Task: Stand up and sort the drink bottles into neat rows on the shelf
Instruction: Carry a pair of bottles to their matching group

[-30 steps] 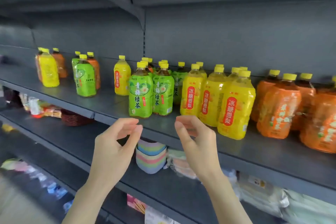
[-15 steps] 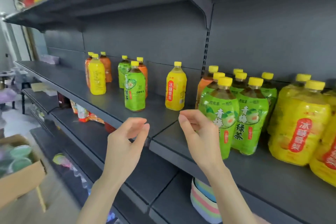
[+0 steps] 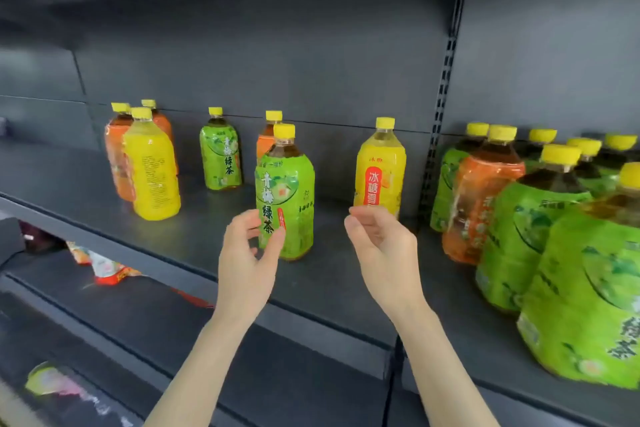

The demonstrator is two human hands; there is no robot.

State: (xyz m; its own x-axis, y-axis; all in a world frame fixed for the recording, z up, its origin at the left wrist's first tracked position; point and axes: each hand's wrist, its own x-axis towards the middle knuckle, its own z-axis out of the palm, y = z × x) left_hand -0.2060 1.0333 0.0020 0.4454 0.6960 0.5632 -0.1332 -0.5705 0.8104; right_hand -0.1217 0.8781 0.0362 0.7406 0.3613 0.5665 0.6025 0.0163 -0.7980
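Loose bottles stand upright on the dark grey shelf. A green tea bottle stands near the front, an orange bottle right behind it. My left hand hovers in front of the green bottle's lower left side, fingers relaxed, holding nothing. My right hand hangs loosely curled and holds nothing, just in front of a yellow bottle. Farther left stand another green bottle, a yellow bottle and two orange bottles. On the right, green bottles cluster in rows with one orange bottle among them.
A slotted upright divides the shelf back panel. Below the bottle shelf, a lower shelf carries snack packets. Another shelf overhangs above. The shelf's front edge runs diagonally just under my wrists.
The view has shifted left along the shelf and closer. Both hands have moved up toward the loose bottles, the left one now in front of the green tea bottle.
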